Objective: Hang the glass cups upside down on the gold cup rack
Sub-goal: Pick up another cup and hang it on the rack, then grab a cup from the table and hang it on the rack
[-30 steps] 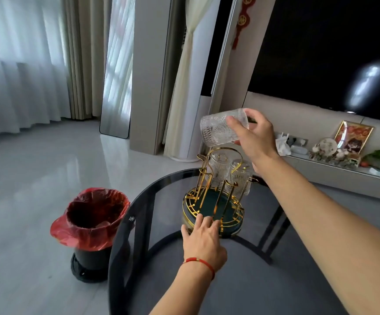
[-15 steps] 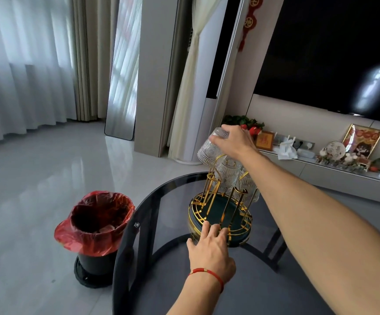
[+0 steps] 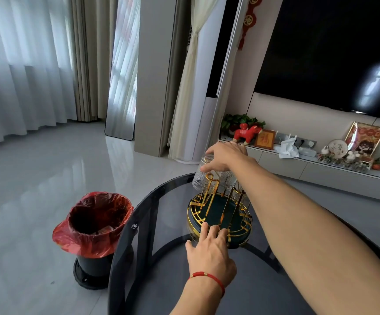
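Observation:
The gold cup rack (image 3: 218, 214) with a dark green round base stands on the round dark glass table (image 3: 152, 226). My right hand (image 3: 224, 158) grips the base of a patterned glass cup (image 3: 201, 180), held upside down over a gold prong at the rack's far left. Other upside-down glass cups (image 3: 230, 178) hang on the rack behind it, partly hidden by my right forearm. My left hand (image 3: 209, 253), with a red string on the wrist, rests flat with its fingertips on the near rim of the rack's base.
A black bin with a red liner (image 3: 93, 226) stands on the floor left of the table. A low TV shelf (image 3: 321, 164) with ornaments runs along the right wall under a dark screen. A mirror (image 3: 122, 87) leans by the curtains.
My right hand turned the cup from tilted sideways above the rack to upside down and lowered it onto the far-left prong. The left hand stayed on the base rim.

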A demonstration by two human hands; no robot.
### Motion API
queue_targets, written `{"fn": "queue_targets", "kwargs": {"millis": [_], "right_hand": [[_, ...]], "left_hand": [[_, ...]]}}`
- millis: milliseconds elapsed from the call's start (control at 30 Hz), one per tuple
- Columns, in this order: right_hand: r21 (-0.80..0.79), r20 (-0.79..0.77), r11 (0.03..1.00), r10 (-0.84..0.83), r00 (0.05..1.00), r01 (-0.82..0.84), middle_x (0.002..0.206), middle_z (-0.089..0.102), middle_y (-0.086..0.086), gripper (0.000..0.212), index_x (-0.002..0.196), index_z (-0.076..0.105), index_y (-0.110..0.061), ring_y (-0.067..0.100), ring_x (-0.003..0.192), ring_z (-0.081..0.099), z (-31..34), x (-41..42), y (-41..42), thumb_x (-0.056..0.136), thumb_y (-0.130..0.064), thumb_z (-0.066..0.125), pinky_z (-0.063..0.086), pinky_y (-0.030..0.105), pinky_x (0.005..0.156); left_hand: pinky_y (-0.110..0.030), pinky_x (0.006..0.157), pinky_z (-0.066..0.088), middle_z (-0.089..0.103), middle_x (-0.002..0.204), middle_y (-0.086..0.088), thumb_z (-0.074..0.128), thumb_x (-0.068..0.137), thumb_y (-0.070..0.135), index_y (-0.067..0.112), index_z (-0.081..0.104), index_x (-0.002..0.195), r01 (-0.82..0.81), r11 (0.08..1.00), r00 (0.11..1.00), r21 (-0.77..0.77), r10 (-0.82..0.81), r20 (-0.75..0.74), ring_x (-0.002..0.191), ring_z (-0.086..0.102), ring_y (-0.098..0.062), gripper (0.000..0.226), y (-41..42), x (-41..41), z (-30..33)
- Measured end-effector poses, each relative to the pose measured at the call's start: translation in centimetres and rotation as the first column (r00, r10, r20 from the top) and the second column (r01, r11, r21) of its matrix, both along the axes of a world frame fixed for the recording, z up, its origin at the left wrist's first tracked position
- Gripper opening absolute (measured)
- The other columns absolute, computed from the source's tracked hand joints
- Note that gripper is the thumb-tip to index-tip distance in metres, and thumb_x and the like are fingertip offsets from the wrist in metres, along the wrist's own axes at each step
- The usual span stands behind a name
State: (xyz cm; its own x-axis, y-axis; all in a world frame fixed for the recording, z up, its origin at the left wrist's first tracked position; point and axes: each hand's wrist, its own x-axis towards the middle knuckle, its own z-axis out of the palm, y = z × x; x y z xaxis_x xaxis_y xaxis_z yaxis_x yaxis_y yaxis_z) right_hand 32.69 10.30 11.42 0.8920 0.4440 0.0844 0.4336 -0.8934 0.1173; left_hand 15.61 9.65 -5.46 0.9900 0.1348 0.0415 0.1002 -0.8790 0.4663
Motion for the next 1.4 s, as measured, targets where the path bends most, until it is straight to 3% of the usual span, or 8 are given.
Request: {"fn": "queue_targets", "kwargs": {"millis": [167,333,567,733,1067,1167,1267,1400], "right_hand": [[-0.087,0.010,0.996,0.028,1.000,-0.027,0.149,0.056,0.007,0.080,0.150,0.050,-0.041,0.034,0.139,0.043,-0.1,-0.2,-0.1,0.079,-0.071,0.070,0.035,0.048,0.107],[-0.088,0.221,0.982,0.181,0.959,-0.165,0.158,0.045,0.003,0.058,0.140,0.061,-0.035,0.031,0.142,0.034,-0.9,-1.4,-1.7,0.092,-0.065,0.053,0.029,0.051,0.107],[0.377,0.153,0.895,0.194,0.969,-0.238,0.174,0.013,0.002,0.059,0.162,0.029,-0.024,0.024,0.160,-0.003,-4.4,-6.3,-5.9,0.109,-0.048,0.022,-0.007,0.052,0.127],[0.534,0.166,0.818,0.147,0.975,-0.214,0.169,0.030,0.004,0.062,0.154,0.044,-0.018,0.019,0.159,0.014,-7.1,-15.0,-11.9,0.105,-0.049,0.021,0.004,0.049,0.129],[0.494,0.224,0.869,-0.158,0.962,0.028,0.128,0.066,0.007,0.036,0.120,0.069,-0.012,0.029,0.127,0.056,-12.0,-28.4,-26.7,0.085,-0.015,0.066,0.035,0.046,0.116],[0.454,0.221,0.867,-0.332,0.917,0.205,0.131,0.063,0.007,0.038,0.122,0.066,-0.015,0.031,0.125,0.053,-10.4,-28.9,-29.1,0.085,-0.023,0.066,0.034,0.042,0.109],[0.312,0.118,0.817,-0.539,0.834,0.484,0.147,0.050,0.015,0.049,0.133,0.055,-0.018,0.037,0.136,0.040,-10.4,-29.4,-31.1,0.089,-0.040,0.061,0.030,0.054,0.112],[0.236,0.088,0.773,-0.620,0.780,0.588,0.145,0.054,0.025,0.066,0.139,0.045,-0.014,0.045,0.141,0.035,-11.1,-29.4,-32.3,0.090,-0.056,0.057,0.022,0.066,0.115]], "left_hand": [[-0.065,0.117,0.027,0.029,0.162,0.004,0.063,0.089,0.024,0.028,0.028,0.156,0.009,1.000,1.000,0.000,-0.009,-0.003,0.156,0.009,-0.023,0.075,0.2,-0.2,-0.1],[-0.061,0.113,0.036,0.031,0.159,0.004,0.062,0.088,0.023,0.029,0.030,0.154,0.011,1.000,1.000,-0.006,-0.011,-0.002,0.153,0.018,-0.022,0.074,0.3,-0.2,0.0],[-0.055,0.117,0.034,0.031,0.160,0.004,0.063,0.087,0.023,0.028,0.028,0.156,0.005,0.998,1.000,0.057,-0.006,0.004,0.152,0.017,-0.024,0.078,0.0,-0.6,0.3],[-0.044,0.109,0.045,0.030,0.159,0.005,0.062,0.084,0.021,0.027,0.032,0.154,-0.052,0.996,0.996,0.066,0.047,0.072,0.146,0.024,-0.023,0.076,-1.3,-2.6,0.6],[-0.034,0.107,0.046,0.063,0.138,-0.003,0.068,0.084,0.019,0.024,0.060,0.136,0.192,0.956,0.970,-0.222,-0.150,0.192,0.125,0.059,-0.023,0.053,-8.6,-8.3,3.5],[-0.033,0.106,0.047,0.065,0.136,-0.002,0.067,0.084,0.018,0.025,0.062,0.133,0.236,0.928,0.963,-0.290,-0.183,0.197,0.125,0.059,-0.021,0.050,-10.7,-10.0,3.7],[-0.035,0.107,0.047,0.066,0.135,-0.002,0.068,0.085,0.019,0.023,0.062,0.134,0.276,0.916,0.955,-0.290,-0.228,0.189,0.129,0.057,-0.019,0.049,-11.9,-11.1,3.5],[-0.036,0.106,0.050,0.065,0.135,-0.002,0.068,0.088,0.021,0.023,0.059,0.136,0.327,0.906,0.941,-0.270,-0.284,0.186,0.128,0.057,-0.017,0.049,-12.7,-11.8,2.9]]}}
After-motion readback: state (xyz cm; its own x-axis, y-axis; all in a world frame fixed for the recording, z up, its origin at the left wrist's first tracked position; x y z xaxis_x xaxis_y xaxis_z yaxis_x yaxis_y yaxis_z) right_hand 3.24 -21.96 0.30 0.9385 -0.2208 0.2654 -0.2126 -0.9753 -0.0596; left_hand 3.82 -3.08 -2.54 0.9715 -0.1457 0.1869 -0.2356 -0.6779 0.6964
